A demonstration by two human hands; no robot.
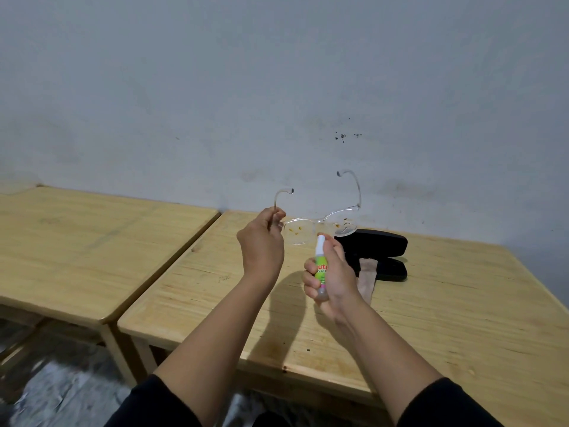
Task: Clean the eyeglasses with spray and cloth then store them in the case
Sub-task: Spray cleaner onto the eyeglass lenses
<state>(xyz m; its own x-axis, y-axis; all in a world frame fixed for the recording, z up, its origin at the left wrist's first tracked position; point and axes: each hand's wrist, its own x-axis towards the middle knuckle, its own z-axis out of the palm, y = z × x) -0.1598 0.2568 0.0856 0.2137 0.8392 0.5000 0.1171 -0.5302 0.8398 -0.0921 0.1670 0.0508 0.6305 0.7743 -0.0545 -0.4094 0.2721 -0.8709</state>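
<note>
Clear-framed eyeglasses [320,223] hang in the air above the table, arms unfolded and pointing away from me, with yellowish smudges on both lenses. My left hand [261,241] pinches the left arm near the hinge. My right hand [329,275] grips a small spray bottle [320,266] with a green label and white nozzle, held upright just below the lenses, index finger on top of the nozzle. An open black glasses case [385,251] lies on the table behind the right hand. A beige cloth [368,278] lies partly in the case and trails toward me.
The wooden table [431,318] under my hands stands against a grey wall. A second wooden table [77,248] sits beside it on the left with a narrow gap between them. The floor shows at the lower left.
</note>
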